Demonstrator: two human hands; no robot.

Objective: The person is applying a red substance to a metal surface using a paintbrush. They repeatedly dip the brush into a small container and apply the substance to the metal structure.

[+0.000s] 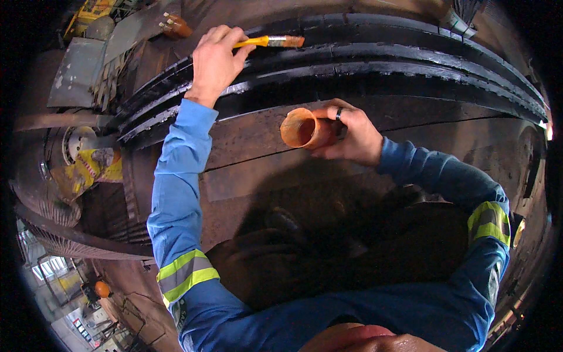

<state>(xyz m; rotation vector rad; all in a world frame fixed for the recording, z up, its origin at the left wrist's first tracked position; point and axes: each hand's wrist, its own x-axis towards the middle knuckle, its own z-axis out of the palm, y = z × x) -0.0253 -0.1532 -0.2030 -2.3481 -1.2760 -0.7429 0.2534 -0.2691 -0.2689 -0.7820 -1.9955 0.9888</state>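
Note:
Held by its yellow handle, a paintbrush (261, 41) lies sideways in my left hand (217, 61). Its brownish-orange bristles point right, over or against the shiny black metal ribs (375, 56); whether they touch cannot be made out. My right hand (359, 136) grips an orange cup (324, 134) from its right side. The cup is tilted, with its open mouth turned left and toward me. Its inside is stained brown, and its contents do not show clearly. Below the ribs, the cup hangs in front of a brown metal surface (246, 141).
The long black ribs curve across the far side. At far left lie a grey sheet (76, 73) and an orange container (176, 25) with brush-like pieces. A light bucket (458, 23) stands at far right. Yellow material (105, 165) sits beside a round metal flange (76, 141) on the left.

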